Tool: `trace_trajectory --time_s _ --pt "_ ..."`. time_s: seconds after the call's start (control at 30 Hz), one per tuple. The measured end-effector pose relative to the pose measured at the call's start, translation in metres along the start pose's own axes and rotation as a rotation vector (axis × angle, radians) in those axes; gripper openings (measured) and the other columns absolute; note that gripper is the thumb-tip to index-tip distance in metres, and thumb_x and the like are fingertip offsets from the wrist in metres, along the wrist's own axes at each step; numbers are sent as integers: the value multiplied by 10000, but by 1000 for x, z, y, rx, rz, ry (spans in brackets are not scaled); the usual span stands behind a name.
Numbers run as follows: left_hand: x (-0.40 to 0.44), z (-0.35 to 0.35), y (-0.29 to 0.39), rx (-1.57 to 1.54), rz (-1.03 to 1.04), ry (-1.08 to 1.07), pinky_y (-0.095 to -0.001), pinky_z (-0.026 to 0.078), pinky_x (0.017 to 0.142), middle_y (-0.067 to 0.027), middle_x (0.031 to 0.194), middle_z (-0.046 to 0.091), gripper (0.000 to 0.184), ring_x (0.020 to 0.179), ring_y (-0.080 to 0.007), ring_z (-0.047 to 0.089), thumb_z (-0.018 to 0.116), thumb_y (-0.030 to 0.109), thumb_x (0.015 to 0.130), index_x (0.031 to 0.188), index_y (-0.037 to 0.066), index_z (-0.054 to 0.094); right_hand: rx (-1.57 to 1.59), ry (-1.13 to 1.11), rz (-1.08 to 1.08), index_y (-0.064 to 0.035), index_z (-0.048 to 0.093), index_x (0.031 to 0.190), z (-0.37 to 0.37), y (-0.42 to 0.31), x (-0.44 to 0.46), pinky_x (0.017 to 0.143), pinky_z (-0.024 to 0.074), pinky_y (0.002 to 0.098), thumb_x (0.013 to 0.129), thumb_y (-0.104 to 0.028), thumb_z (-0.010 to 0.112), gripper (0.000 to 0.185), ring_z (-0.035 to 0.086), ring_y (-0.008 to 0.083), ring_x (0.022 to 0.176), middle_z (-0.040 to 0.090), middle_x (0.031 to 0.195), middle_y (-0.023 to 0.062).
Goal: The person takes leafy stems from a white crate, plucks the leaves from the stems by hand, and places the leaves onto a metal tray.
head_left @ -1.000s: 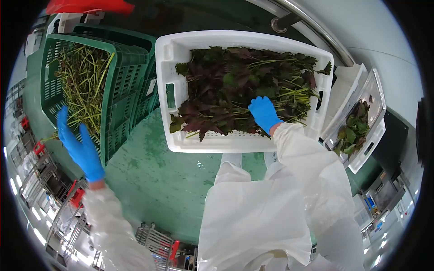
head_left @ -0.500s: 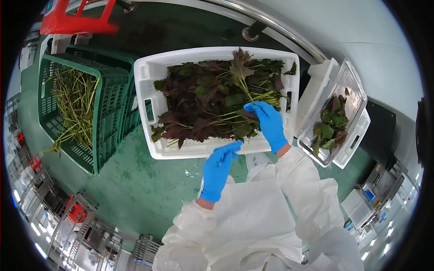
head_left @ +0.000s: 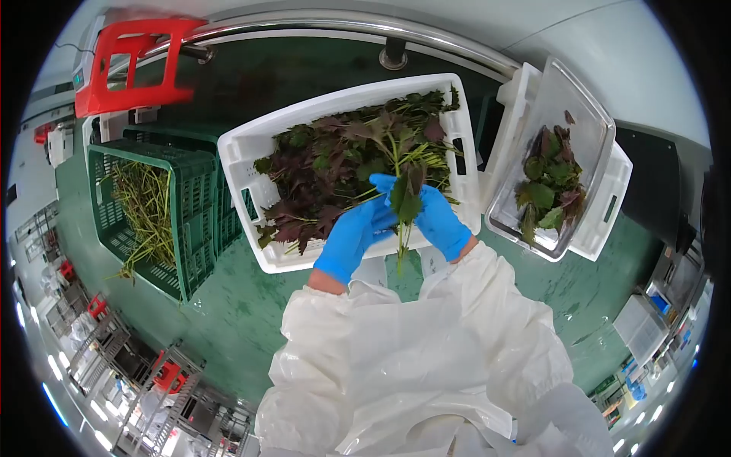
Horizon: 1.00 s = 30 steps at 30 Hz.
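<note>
A leafy perilla sprig (head_left: 406, 204), green and purple, stands upright between my hands, its bare stem hanging below them. My right hand (head_left: 440, 221), in a blue glove, is closed on the sprig. From the other side, my left hand (head_left: 352, 238), also blue-gloved, reaches in with bent fingers closed at the stem; its fingertips are partly hidden behind the leaves. Both hands are over the near edge of a white perforated crate (head_left: 247, 179). Inside that crate lies a heap of purple-green perilla sprigs (head_left: 320, 171) with long stems.
On the right, a clear plastic tub (head_left: 582, 95) with loose perilla leaves (head_left: 550, 186) rests on a white crate (head_left: 613, 209). A green crate (head_left: 186, 221) on the left holds bare stems (head_left: 145, 209). Behind are a red stool (head_left: 137, 99) and a metal rail (head_left: 320, 21).
Both hands have come together, with the sprig now between them. My left hand has moved up and inward, and my right hand has lifted the sprig from the heap. The view has shifted.
</note>
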<state>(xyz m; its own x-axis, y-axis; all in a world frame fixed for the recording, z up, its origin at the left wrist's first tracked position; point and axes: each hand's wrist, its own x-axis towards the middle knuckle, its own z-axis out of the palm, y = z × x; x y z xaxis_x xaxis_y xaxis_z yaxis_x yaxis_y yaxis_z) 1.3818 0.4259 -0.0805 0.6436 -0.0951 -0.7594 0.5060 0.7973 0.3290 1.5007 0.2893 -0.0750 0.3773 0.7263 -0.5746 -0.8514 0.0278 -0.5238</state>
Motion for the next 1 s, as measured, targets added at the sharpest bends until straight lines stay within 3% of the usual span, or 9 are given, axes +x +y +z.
trace_trajectory --time_s 0.07,0.2,0.3,0.4,0.53,0.73,0.83,0.93,1.0 --pt "-11 15 1 -131 -118 -228 -390 436 961 -124 1274 550 519 1091 -236 576 488 341 968 1331 -25 439 25 33 -10 10 539 1265 -11 -4 -2 841 448 249 908 -130 469 389 571 111 912 628 1084 59" --pt "-19 48 5 127 -150 -212 -298 511 752 -134 979 657 436 782 -164 617 452 292 978 1195 -73 554 37 -87 -27 -4 535 1251 -33 -3 -4 913 436 265 942 -123 430 347 549 114 1019 513 1338 90" --pt "-16 51 4 257 -54 -85 -235 473 582 -101 829 667 378 599 -112 551 459 254 974 1074 -69 628 -354 149 -43 -26 566 1193 -52 -4 -14 883 452 284 927 -75 470 287 558 116 998 568 1256 76" --pt "-16 46 8 220 -60 10 -222 448 511 -92 788 658 331 537 -113 530 479 214 959 1019 -64 647 -860 699 -499 -126 630 1158 -46 -10 -32 878 448 271 899 -74 514 288 600 155 950 653 1073 59" --pt "-15 44 6 112 -129 -6 -233 440 473 -81 760 655 293 504 -118 531 499 189 941 994 -56 650 -1725 131 -814 -220 638 1141 -19 -29 -45 956 433 356 796 -117 607 362 563 192 1092 592 1206 -9" --pt "-22 45 11 44 -147 10 -238 439 472 -85 753 656 289 512 -122 539 504 205 943 954 -42 653 -1911 47 -1027 -253 636 1122 -31 -7 -27 1034 371 350 776 -206 590 353 503 157 1151 554 1231 -54" --pt "-24 38 11 99 -87 8 -241 438 505 -103 779 666 296 549 -127 549 491 214 956 948 -31 659 -1986 30 -971 -261 652 1044 -25 -18 -28 959 410 359 746 -234 622 300 557 149 1041 613 1096 -35" --pt "-26 35 5 167 -84 39 -248 443 521 -93 754 658 291 550 -125 549 491 215 961 942 -22 658 -2005 -273 -380 -175 633 917 -6 -30 -28 829 447 351 754 -148 606 168 575 188 883 606 910 25" --pt "-30 35 1 173 -110 73 -250 446 532 -85 740 652 286 552 -122 548 489 209 964 936 -19 658 -1644 -85 -475 -143 622 882 -8 -14 -30 762 441 343 765 -140 603 119 575 196 823 600 849 45"
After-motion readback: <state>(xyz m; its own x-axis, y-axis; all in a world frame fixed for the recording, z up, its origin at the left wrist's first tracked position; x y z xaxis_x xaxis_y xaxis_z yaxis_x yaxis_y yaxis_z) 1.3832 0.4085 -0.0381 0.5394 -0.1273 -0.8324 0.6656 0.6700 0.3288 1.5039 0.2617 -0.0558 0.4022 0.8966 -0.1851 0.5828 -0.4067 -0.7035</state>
